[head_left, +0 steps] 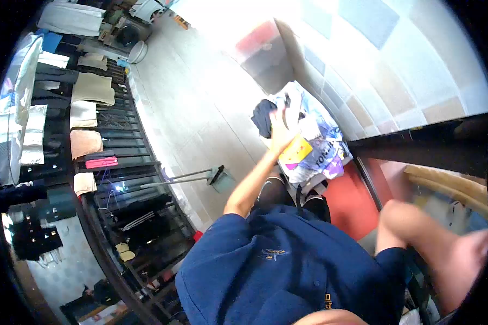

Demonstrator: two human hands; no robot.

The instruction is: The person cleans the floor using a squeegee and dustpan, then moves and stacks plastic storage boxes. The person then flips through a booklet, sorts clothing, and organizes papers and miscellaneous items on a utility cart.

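Observation:
My left hand (pixel 282 130) reaches forward over an open plastic bag (pixel 325 127) printed with purple and dark lettering. A dark cloth (pixel 263 116) bunches against its fingers, which look closed on the edge, though blur softens them. Just below the wrist lies a yellow patch (pixel 296 150), on or in the bag. White material (pixel 310 128) shows in the bag's mouth. At the far right edge is my right hand (pixel 478 246), smeared by motion and partly cut off, so its fingers cannot be made out. It is nearest a wooden-edged shelf or opening.
A red and grey box (pixel 263 51) stands by the tiled wall (pixel 374 70). A long-handled dustpan (pixel 220 180) is on the pale floor. Along the left runs a dark railing (pixel 127 122) hung with towels (pixel 92 89). A red surface (pixel 350 203) lies beside my legs.

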